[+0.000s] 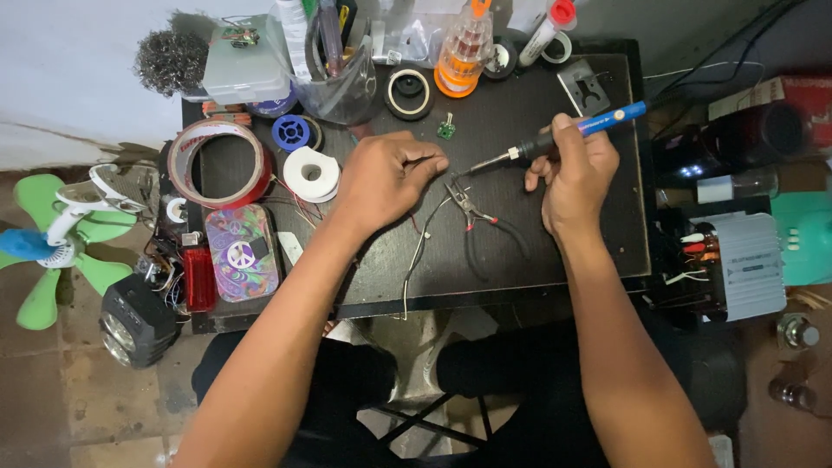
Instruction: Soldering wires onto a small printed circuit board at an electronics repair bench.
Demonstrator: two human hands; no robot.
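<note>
My right hand (576, 173) grips a soldering iron (555, 139) with a blue handle, its metal tip pointing left toward my left hand. My left hand (386, 173) pinches a thin wire end (433, 161) between thumb and fingers, right by the iron's tip. Small pliers with black handles (481, 221) lie on the black work board (511, 95) just below the tip, clamped on thin wires (416, 260) that trail off the front edge. A tiny green circuit board (446, 130) sits just above my left hand.
A red tape roll (217, 165), white tape roll (312, 173), blue solder spool (290, 133) and colourful tin (243, 251) lie on the left. A clear cup of tools (334, 61), grey box (247, 69) and orange bottle (464, 52) stand at the back. A green fan (52, 234) sits on the floor.
</note>
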